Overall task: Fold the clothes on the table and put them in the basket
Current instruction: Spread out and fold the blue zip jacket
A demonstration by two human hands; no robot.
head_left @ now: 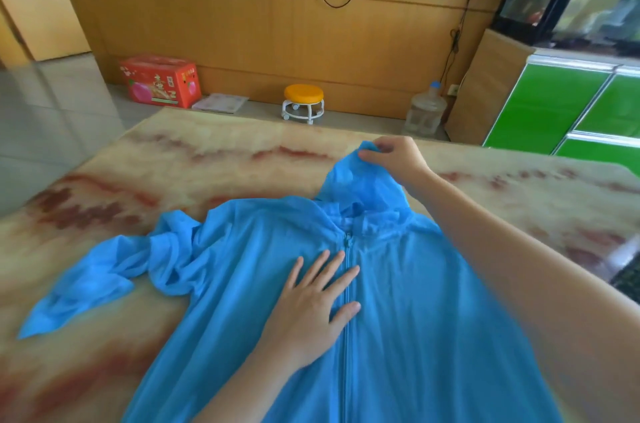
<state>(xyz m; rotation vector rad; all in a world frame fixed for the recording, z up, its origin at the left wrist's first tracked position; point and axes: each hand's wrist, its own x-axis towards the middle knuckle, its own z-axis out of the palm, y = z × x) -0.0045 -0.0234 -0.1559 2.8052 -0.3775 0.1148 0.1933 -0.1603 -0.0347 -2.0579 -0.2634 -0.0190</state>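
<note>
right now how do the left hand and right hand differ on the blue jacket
Pose: the left hand lies flat with fingers spread, while the right hand has its fingers curled in a pinch. Place: the left hand presses the chest of the blue jacket beside the zipper; the right hand holds the tip of the hood, farther away. Both touch the same jacket.

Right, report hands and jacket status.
Left hand flat on blue jacket chest. Right hand pinching hood tip. Jacket zipped, spread on table; one sleeve bunched. Basket not in view.
</note>
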